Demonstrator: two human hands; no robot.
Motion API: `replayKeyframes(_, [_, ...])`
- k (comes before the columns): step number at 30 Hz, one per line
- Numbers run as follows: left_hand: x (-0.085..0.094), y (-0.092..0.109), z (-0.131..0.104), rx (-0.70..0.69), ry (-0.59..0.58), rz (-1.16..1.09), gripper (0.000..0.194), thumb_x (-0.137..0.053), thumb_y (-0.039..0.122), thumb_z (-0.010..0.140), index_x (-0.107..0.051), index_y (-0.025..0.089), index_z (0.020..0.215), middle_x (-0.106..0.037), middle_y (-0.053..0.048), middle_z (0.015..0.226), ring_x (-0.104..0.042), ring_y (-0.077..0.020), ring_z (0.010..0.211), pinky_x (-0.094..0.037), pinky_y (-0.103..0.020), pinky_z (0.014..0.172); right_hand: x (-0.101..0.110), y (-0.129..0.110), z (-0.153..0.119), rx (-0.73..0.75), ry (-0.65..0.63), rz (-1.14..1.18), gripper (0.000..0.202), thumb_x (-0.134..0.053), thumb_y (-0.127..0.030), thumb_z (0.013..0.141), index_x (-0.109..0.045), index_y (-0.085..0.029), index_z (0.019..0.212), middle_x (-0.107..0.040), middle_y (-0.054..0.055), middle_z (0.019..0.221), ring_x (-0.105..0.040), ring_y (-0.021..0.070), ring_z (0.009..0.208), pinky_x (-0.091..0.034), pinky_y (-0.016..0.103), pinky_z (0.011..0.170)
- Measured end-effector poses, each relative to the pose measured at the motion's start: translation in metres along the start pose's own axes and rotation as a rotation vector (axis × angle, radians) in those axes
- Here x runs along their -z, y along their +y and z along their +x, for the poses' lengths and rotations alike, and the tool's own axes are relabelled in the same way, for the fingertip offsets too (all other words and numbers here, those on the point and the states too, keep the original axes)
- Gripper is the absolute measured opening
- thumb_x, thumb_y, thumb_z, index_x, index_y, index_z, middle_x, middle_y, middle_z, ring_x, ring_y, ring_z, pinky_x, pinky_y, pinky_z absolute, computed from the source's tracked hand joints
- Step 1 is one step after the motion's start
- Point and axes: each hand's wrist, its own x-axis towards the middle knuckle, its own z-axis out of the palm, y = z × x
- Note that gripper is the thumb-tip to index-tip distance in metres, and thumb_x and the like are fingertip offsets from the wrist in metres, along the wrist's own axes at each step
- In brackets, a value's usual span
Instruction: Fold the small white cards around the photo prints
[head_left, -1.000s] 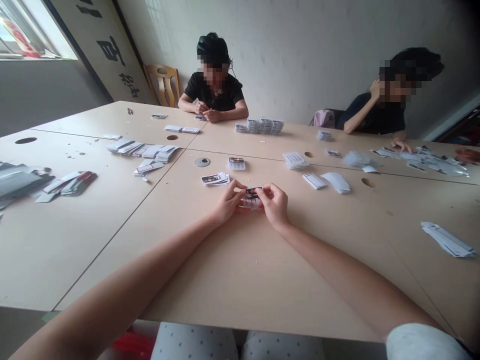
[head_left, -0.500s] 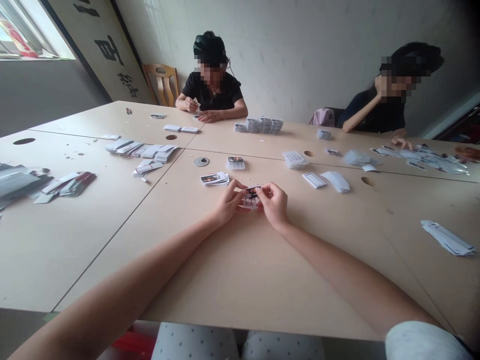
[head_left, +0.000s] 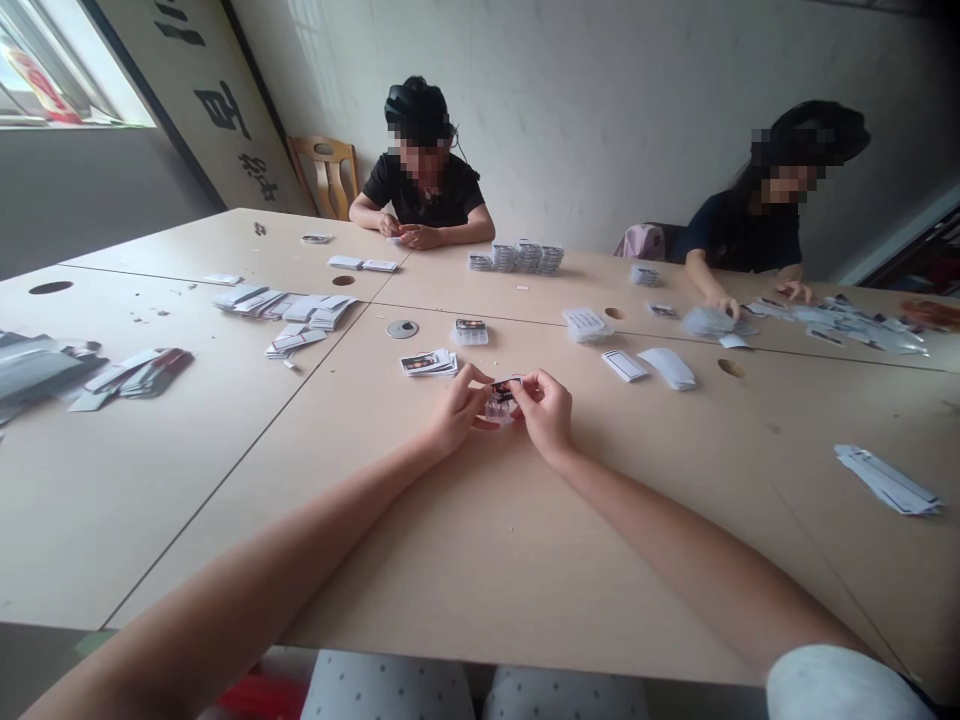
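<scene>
Between my two hands, just above the table, is a small clear plastic box (head_left: 498, 409) with a dark printed card (head_left: 505, 389) at its top. My left hand (head_left: 459, 410) grips the box from the left, fingers curled round its side. From the right, my right hand (head_left: 547, 410) pinches the card's right end against the box. Just beyond them sits another clear box (head_left: 470, 337) with a similar dark card on it. A small pile of printed cards (head_left: 427, 363) lies to the left of that box.
Stacked clear boxes (head_left: 525, 257) stand at the far side. White card bundles (head_left: 281, 303) and plastic sleeves (head_left: 45, 360) lie left; a pile of clear boxes (head_left: 586, 324) and white slips (head_left: 667, 370) lie right. Two co-workers (head_left: 420, 195) sit opposite, handling small pieces.
My hands stay nearly in place on the box and card. The co-worker at right has lowered a hand from the head to the clear pieces; the other has brought both hands together.
</scene>
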Motion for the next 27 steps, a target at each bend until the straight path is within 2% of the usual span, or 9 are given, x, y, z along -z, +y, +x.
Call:
replayKeyframes(6, [0.0007,-0.0012,-0.0001,-0.021,-0.001,0.024,0.032,-0.053,0.048,0.087,-0.044,0.019,0.097,-0.068,-0.005,0.085,-0.07,-0.0184,0.073,-0.061,-0.037,0.061,-0.0002,-0.0016,-0.0008,-0.033,0.002,0.021,0.023,-0.062,-0.04,0.078,-0.055,-0.019,0.072,-0.06,0.0,0.065,-0.058,0.0136,0.046,-0.046,0.023,0.037])
replayKeyframes(17, [-0.0006,0.0004,-0.0007,-0.015,0.003,0.011,0.032,-0.054,0.048,0.087,-0.045,0.019,0.097,-0.068,-0.005,0.084,-0.069,-0.0169,0.07,-0.061,-0.035,0.06,-0.0001,-0.0036,-0.0009,-0.107,0.012,0.075,0.023,-0.065,-0.041,0.075,-0.059,-0.018,0.075,-0.064,0.002,0.069,-0.061,0.0156,0.045,-0.053,0.029,0.039])
replayKeyframes(23, [-0.0015,0.0006,-0.0009,-0.017,-0.004,0.005,0.032,-0.054,0.048,0.087,-0.044,0.019,0.096,-0.069,-0.005,0.083,-0.069,-0.0174,0.07,-0.06,-0.034,0.059,0.0004,-0.006,-0.0019,-0.085,0.032,0.027,0.023,-0.064,-0.04,0.075,-0.058,-0.018,0.072,-0.065,0.002,0.071,-0.06,0.0148,0.045,-0.052,0.028,0.039])
replayKeyframes(27, [-0.0017,-0.0004,-0.0005,-0.002,-0.008,-0.009,0.032,-0.054,0.048,0.087,-0.044,0.019,0.097,-0.069,-0.005,0.085,-0.07,-0.0179,0.071,-0.06,-0.033,0.058,0.0007,-0.0044,-0.0012,-0.077,0.044,-0.033,0.025,-0.064,-0.041,0.075,-0.057,-0.018,0.07,-0.068,0.006,0.081,-0.06,0.0142,0.048,-0.051,0.027,0.037])
